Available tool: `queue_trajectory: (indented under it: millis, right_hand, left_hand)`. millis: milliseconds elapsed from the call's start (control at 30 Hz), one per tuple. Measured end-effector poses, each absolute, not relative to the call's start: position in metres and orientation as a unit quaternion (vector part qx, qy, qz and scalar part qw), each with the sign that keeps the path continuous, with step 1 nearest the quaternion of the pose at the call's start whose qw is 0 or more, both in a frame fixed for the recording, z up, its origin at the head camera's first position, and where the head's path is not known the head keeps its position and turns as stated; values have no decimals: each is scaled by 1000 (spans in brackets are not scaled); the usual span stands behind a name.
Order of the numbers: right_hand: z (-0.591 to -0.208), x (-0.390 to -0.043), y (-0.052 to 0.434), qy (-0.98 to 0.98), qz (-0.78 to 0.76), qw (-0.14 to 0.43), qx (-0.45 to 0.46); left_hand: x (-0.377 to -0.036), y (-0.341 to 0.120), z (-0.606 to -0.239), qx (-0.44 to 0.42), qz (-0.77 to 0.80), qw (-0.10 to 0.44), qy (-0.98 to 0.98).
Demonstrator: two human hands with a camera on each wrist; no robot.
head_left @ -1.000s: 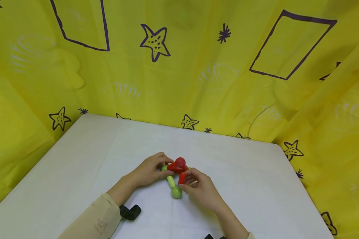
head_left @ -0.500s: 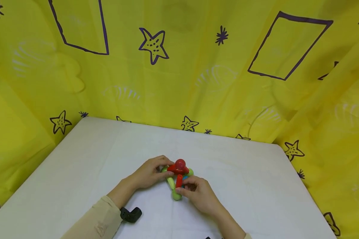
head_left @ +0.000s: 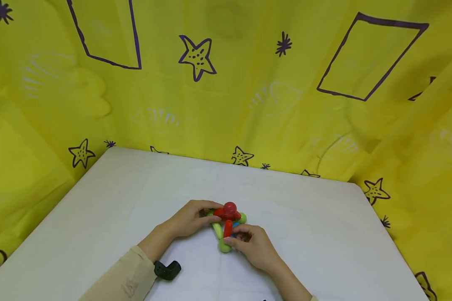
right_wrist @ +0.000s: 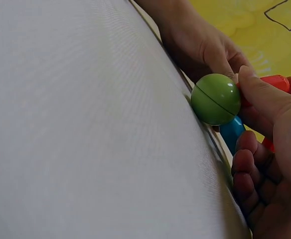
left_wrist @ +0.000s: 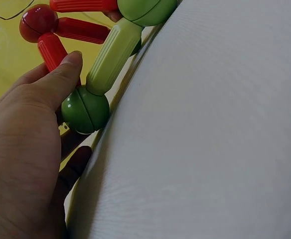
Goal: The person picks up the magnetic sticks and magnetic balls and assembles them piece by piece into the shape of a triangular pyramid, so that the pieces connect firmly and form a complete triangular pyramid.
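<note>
A toy frame of sticks and balls [head_left: 229, 225] stands on the white table [head_left: 98, 200]. A red ball [head_left: 229, 207] tops it, with red sticks running down to green balls joined by a green stick [head_left: 217, 230] and a blue stick [head_left: 235, 224]. My left hand [head_left: 210, 212] grips the frame's left corner, its thumb [left_wrist: 61, 74] lying on a red stick beside a green ball [left_wrist: 85, 110]. My right hand [head_left: 231, 240] pinches the lower end of a red stick [head_left: 227, 228] just above the near green ball [right_wrist: 216, 98], with the blue stick [right_wrist: 231, 132] under the thumb.
A black angled piece [head_left: 167, 269] sits by my left forearm. Yellow cloth [head_left: 226, 83] printed with stars hangs round the back and both sides of the table. The table's far edge lies a little beyond the toy.
My right hand has moved down and left with the red stick, whose lower end now sits against the near green ball. The blue stick has come into view. The left hand has barely moved.
</note>
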State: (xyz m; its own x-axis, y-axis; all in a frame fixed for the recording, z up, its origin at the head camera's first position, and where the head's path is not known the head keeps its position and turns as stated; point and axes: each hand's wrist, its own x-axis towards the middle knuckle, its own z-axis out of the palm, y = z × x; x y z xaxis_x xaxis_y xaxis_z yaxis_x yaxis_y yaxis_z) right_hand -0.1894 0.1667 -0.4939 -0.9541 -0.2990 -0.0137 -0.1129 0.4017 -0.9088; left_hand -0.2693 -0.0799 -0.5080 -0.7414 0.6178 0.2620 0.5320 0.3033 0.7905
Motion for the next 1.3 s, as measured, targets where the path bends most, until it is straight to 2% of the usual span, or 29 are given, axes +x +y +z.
queue_trajectory:
  millis: [667,1000,1300]
  right_hand:
    - [-495,-191,166,846,-513,67,-130]
    - [-495,-189,166,845,-516,71,-121]
    - [-494,-189,166,846,-518,59,-112]
  left_hand:
    - [-272,-80,-509,389,478,46,786]
    - [-268,-78,-508,352,476,75,803]
    - [-271,-74,-512,320,440,38,838]
